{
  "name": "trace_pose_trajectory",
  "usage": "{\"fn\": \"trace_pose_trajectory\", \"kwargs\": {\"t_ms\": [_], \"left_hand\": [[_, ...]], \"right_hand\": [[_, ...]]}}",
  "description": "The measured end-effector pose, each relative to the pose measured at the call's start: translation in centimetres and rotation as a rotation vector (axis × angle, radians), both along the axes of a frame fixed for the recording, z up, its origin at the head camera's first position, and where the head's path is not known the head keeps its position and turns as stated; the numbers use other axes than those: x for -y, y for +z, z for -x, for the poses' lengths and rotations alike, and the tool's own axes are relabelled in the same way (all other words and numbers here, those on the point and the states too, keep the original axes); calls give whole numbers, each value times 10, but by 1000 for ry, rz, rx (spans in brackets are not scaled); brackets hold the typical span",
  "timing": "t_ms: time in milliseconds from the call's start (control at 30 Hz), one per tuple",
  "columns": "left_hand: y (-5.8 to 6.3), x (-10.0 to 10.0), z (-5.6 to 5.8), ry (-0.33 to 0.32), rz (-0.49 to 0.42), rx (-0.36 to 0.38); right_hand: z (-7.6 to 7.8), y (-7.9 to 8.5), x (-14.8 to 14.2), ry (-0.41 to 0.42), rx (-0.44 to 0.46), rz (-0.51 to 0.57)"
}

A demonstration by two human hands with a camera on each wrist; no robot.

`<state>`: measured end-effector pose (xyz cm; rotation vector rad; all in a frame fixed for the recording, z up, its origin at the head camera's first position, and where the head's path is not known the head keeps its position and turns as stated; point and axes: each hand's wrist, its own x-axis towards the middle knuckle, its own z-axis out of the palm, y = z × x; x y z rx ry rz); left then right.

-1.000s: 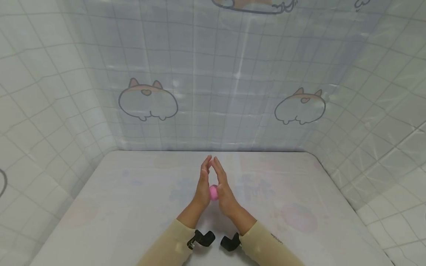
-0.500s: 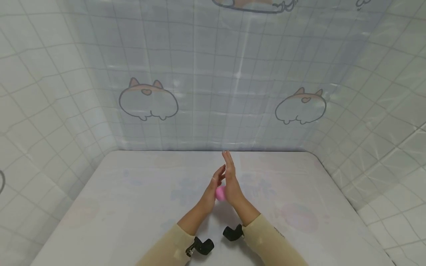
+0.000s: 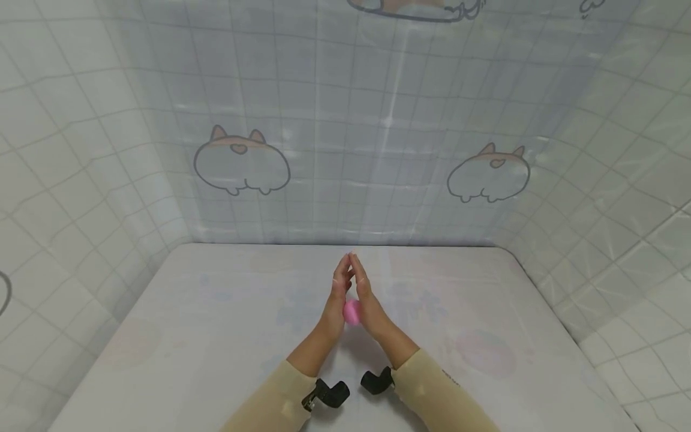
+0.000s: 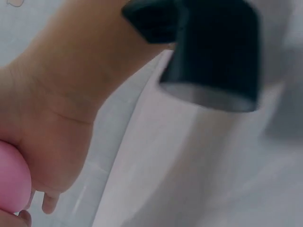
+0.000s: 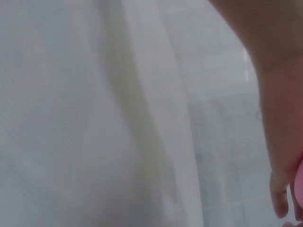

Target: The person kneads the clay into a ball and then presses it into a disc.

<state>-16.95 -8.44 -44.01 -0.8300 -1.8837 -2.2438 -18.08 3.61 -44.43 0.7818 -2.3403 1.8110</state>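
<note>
A smooth pink ball [image 3: 352, 312] sits between the two palms, low down near the heels of the hands. My left hand [image 3: 335, 303] touches it from the left, its fingers extended forward. From the other side my right hand [image 3: 370, 308] presses against it with straight fingers. The fingertips of both hands meet above the ball, forming a narrow peak. At its left edge, the left wrist view catches part of the pink ball [image 4: 13, 178] against a palm. Only a sliver of the ball [image 5: 298, 187] shows at the right edge of the right wrist view.
Both hands are over a white table [image 3: 216, 348] with faint pastel patterns. A tiled-print curtain [image 3: 345, 150] with cartoon animals hangs behind, and similar sheeting flanks both sides. Black wrist cameras [image 3: 332, 393] are strapped over the beige sleeves [image 3: 275, 399].
My hands slide against each other around the ball: half a second ago the right fingers reached further forward than the left; now the fingertips are level. The ball shifted right, then slightly back left.
</note>
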Motion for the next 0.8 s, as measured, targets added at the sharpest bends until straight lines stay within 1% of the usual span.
{"fn": "trace_pose_trajectory", "kwargs": {"t_ms": [100,233,367,500,567,633,733,800], "left_hand": [[1,0,3,45,13,11],[1,0,7,97,47,33],[-1,2,11,150,62,22],[-5,3,14,184,67,6],[-7,4,15,177,68,7],[-11,4,16,159,95,0],[-15,4,15,107,135,-16],[-16,5,14,73,165,-27]], "right_hand": [[-4,0,3,9,-5,1],[-9,1,7,3,-60,-28],[-14,1,10,16,-108,-56],[-17,2,12,38,-120,-40],[-18,4,12,35,-95,-10],[-18,6,13,19,-86,29],[-18,10,14,-28,-72,68],[-16,12,13,-65,-84,63]]}}
